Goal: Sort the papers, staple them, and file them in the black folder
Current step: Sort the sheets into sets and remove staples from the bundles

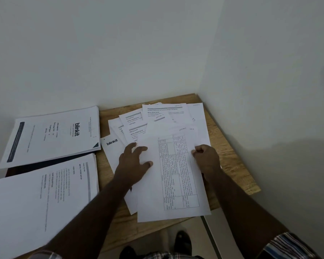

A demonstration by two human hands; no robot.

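Note:
A sheet with a printed table (176,176) lies on top of a fanned heap of loose papers (157,118) on the wooden table (230,157). My left hand (137,161) rests flat on the left half of that sheet, fingers spread. My right hand (207,157) pinches its right edge. On the left, a "blinkit" stack (52,135) and a second stack (41,199) lie over the black folder (51,162), of which only a dark strip shows. No stapler is visible.
Another "blinkit" sheet (112,146) pokes out from under the heap. The table sits in a wall corner, walls close behind and on the right. Its front edge drops to the floor, where my dark shoes (181,240) show.

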